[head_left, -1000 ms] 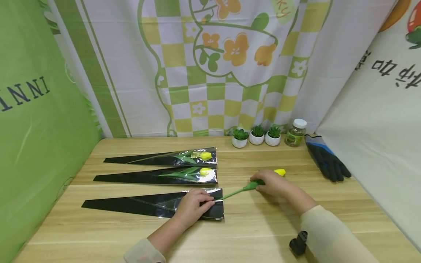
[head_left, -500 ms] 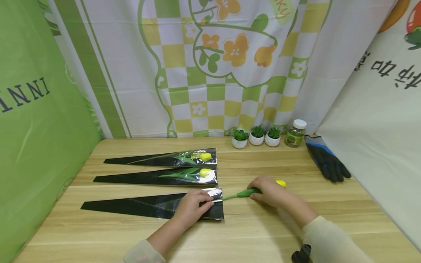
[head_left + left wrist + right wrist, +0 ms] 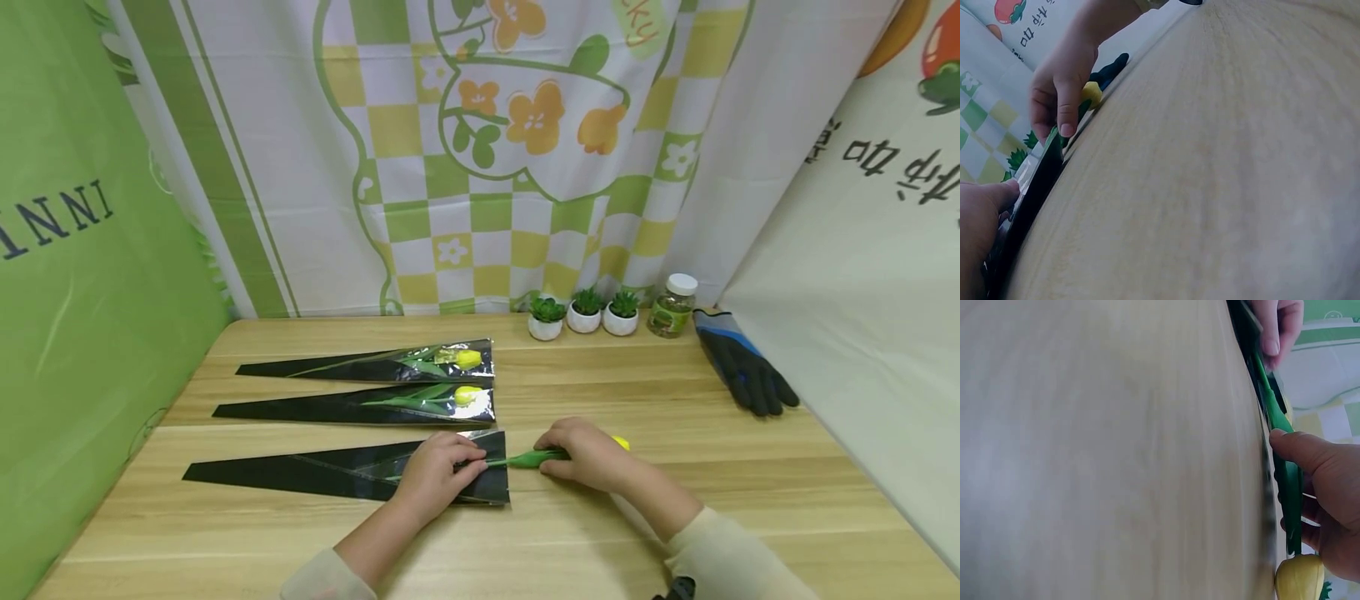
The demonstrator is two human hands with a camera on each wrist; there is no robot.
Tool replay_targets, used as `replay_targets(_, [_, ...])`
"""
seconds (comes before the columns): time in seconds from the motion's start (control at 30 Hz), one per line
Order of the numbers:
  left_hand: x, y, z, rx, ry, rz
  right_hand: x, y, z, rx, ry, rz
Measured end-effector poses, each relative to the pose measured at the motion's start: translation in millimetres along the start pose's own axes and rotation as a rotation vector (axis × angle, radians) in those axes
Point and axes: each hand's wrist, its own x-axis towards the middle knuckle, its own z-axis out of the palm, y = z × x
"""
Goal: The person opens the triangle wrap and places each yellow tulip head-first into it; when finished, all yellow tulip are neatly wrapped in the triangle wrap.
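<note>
1. Near the table's front edge lies the black sleeve [image 3: 345, 471], long axis left to right, narrow tip left, open mouth right.
2. Left hand [image 3: 435, 471] presses the mouth down – fingers relaxed, nothing pinched.
3. Right hand [image 3: 588, 454] grips the tulip [image 3: 528, 458] – stem pointing left into the mouth, yellow head right, mostly hidden.
4. Bare table [image 3: 750, 492] spreads rightward; the glove [image 3: 742, 371] lies well apart.

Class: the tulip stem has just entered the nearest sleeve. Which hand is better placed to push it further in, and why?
The right hand, probably. It grips the tulip by the stem beside the bloom, in line with the sleeve. The left hand rests on the sleeve's mouth, pinning it to the table.
</note>
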Motion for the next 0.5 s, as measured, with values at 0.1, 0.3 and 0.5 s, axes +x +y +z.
replay_targets(0.1, [-0.2, -0.2, 0.1, -0.009, -0.007, -0.005, 3.5, -4.9, 3.0, 0.02, -0.005, 0.012])
replay_targets(0.3, [0.0, -0.5, -0.5, -0.016, -0.02, -0.007, 7.1, -9.6, 7.4, 0.013, -0.009, 0.025])
replay_targets(0.5, [0.0, -1.3, -0.7, -0.003, -0.021, -0.007, 2.5, -8.4, 1.2, 0.037, 0.022, 0.054])
